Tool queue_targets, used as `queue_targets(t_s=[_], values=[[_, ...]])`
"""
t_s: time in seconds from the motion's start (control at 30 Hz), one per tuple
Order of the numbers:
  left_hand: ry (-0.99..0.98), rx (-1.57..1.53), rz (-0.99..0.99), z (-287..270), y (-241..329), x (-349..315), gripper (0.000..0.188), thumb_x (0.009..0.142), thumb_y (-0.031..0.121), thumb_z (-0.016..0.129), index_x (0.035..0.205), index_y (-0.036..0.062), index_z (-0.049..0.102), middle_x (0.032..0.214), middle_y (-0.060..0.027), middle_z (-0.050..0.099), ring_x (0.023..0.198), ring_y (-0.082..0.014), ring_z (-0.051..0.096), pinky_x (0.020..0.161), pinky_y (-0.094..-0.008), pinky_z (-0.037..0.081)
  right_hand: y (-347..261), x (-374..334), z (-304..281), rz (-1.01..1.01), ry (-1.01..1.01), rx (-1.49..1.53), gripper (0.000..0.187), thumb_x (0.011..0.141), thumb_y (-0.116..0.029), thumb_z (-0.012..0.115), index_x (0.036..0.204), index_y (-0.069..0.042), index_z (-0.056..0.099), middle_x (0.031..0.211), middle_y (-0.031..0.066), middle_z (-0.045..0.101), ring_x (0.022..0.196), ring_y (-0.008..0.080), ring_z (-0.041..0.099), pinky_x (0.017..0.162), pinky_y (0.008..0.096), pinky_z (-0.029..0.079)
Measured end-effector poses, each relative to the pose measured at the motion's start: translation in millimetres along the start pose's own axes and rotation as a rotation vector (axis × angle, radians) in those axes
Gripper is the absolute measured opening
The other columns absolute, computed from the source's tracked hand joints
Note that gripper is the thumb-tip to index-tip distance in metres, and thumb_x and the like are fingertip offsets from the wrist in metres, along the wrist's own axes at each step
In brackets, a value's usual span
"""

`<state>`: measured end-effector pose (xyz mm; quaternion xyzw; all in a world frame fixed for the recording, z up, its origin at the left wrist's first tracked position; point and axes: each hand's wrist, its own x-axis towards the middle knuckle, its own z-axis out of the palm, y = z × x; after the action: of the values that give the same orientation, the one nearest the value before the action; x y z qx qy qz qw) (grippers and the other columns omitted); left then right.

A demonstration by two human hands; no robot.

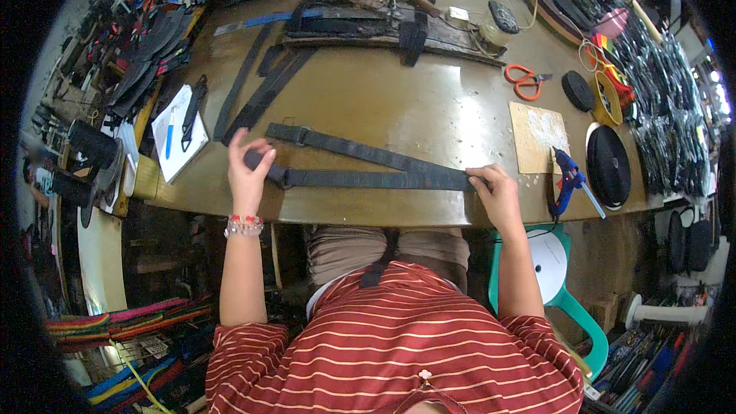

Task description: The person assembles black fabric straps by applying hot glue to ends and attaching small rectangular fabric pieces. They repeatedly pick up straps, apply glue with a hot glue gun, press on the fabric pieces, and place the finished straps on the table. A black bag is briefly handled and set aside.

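Note:
A long black webbing strap (345, 179) lies along the front of the table, doubled back in a narrow V that meets at the right. There my right hand (494, 190) pinches the folded end between thumb and fingers. At the strap's left end, next to a dark buckle (285, 177), my left hand (249, 172) curls around a short black end piece, thumb and fingers bent about it. The upper arm of the V slants up to the left, with a slider (303, 136) near its loose tip, resting on the table.
More black straps (268, 96) lie behind my left hand, beside white paper (180, 138) with a blue pen. A weathered wooden board (368, 34) crosses the back. To the right are orange-handled scissors (529, 80), a cardboard piece (529, 134), a blue glue gun (567, 175) and a black webbing roll (609, 165).

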<state>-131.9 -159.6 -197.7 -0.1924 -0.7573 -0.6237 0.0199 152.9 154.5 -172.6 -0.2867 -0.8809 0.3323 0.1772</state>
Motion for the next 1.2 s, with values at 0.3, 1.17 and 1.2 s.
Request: queue_targets(t_s=[0.3,1.17,1.2], values=[[-0.79,0.443,0.662,83,68,-66,0.048,0.091,0.023,0.058,0.134,0.0037,0.046,0.141,-0.0142,0.043,0.134,-0.0294,0.037,0.111,-0.0429,0.03,2,-9,-17,-0.282,0.09,-0.251,0.022,0.076,0.003,0.06,0.093,-0.007,0.07,0.096,0.0073,0.065,0.093,0.0265,0.057,0.082,0.0375,0.045],[-0.982,0.695,0.785,166,59,-64,0.081,0.09,0.057,0.045,0.143,-0.003,0.028,0.152,-0.018,0.024,0.142,-0.0302,0.02,0.115,-0.0461,0.017,70,32,-175,0.457,0.077,-0.74,0.039,0.085,-0.04,0.064,0.099,-0.003,0.064,0.091,0.0226,0.067,0.086,0.0367,0.066,0.074,0.0447,0.052],[-0.967,0.695,0.792,166,58,-65,0.081,0.09,0.057,0.045,0.143,-0.0028,0.029,0.152,-0.0178,0.024,0.142,-0.0301,0.021,0.115,-0.046,0.017,53,40,-186,0.492,-0.038,-0.955,0.04,0.085,-0.042,0.063,0.098,-0.003,0.065,0.091,0.0227,0.067,0.088,0.0362,0.066,0.074,0.0451,0.052]])
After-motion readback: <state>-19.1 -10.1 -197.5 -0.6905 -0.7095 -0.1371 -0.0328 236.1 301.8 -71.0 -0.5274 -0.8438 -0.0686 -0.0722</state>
